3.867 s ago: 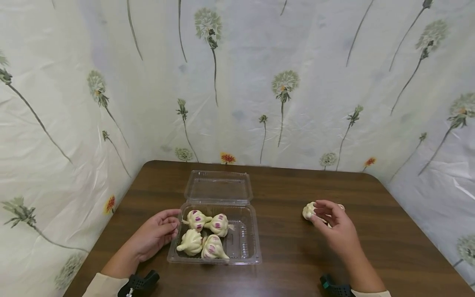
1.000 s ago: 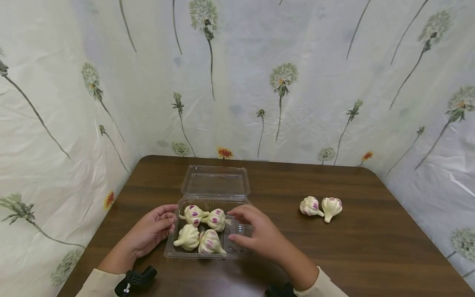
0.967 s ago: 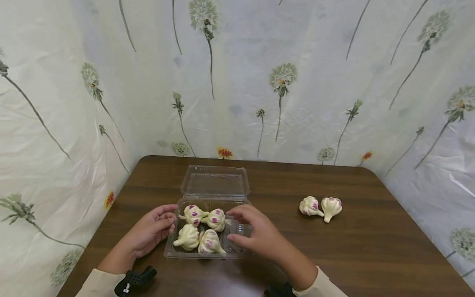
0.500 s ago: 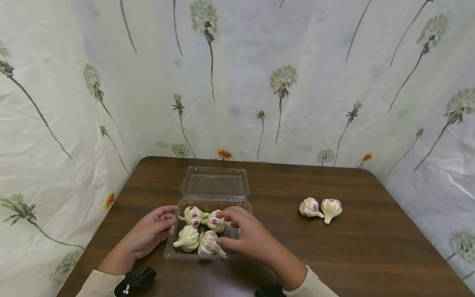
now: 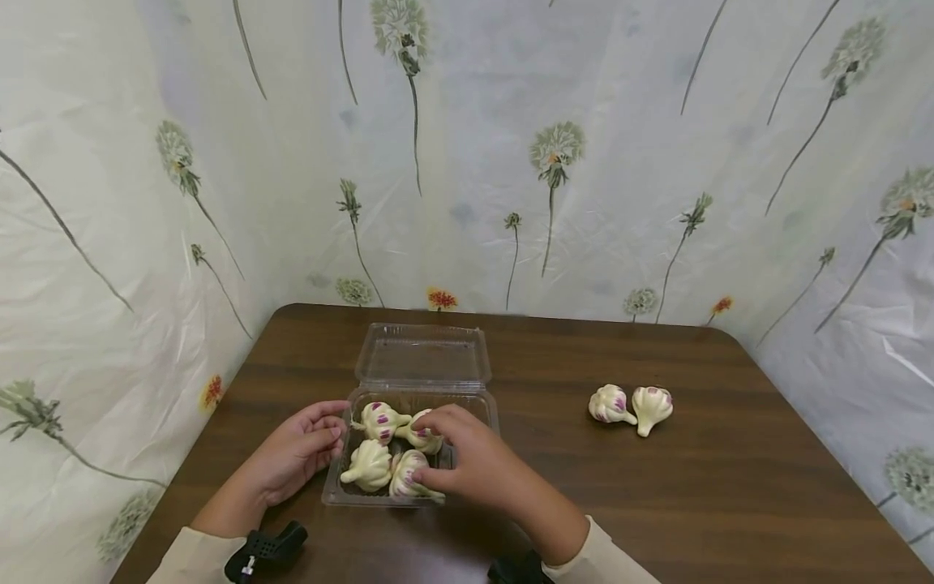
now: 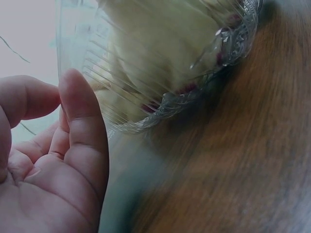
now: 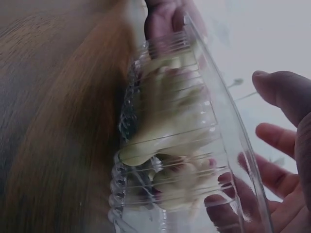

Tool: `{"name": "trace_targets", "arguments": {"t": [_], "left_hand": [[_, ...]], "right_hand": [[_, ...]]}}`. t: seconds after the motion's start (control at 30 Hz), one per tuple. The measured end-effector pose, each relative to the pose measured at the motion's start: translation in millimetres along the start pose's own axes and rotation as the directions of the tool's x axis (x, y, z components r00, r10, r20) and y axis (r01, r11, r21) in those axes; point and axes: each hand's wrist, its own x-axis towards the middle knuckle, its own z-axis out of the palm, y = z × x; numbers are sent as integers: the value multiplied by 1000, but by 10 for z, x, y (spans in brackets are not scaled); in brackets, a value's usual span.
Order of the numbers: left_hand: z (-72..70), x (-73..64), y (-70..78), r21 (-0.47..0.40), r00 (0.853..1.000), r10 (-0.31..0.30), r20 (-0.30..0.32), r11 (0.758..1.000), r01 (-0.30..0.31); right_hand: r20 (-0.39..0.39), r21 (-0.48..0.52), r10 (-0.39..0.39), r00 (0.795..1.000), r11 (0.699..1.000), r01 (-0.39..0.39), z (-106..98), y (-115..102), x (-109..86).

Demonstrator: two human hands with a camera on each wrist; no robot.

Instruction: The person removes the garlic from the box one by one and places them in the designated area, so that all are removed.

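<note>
A clear plastic clamshell box (image 5: pixel 332 495) lies open on the table, its lid (image 5: pixel 425 357) folded back. Several white garlic bulbs (image 5: pixel 368 466) with purple marks sit in its left and middle part. My left hand (image 5: pixel 301 456) holds the box's left side; the left wrist view shows the thumb and a finger of that hand (image 6: pixel 63 160) pinching the rim. My right hand (image 5: pixel 477 464) reaches into the box from the right, index finger at the back right bulb (image 5: pixel 426 440), thumb at the front right bulb (image 5: pixel 405 474). In the right wrist view, fingers of that hand (image 7: pixel 282 184) are spread.
Two more garlic bulbs (image 5: pixel 611 405) lie side by side on the right of the dark wooden table (image 5: pixel 693 470). Behind and beside the table hangs a pale sheet (image 5: pixel 467 162) printed with dandelions. Beige sleeves (image 5: pixel 193 556) and black wrist mounts (image 5: pixel 264 551) are at the bottom.
My right hand has left the two bulbs on the right, come over the box, and moved further left onto the bulbs there. The left hand stays at the box's left side.
</note>
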Motion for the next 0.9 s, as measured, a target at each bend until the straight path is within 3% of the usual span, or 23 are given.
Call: {"name": "trace_targets", "arguments": {"t": [0.5,0.9], "left_hand": [[-12,-7,-24,-5,1000,5,-5,1000,-5],[16,0,5,-5,1000,1,-9,1000,-1]], "right_hand": [[38,-97,44,998,994,-41,99,11,49],[44,-178,4,999,984,4,125,15,34]]}}
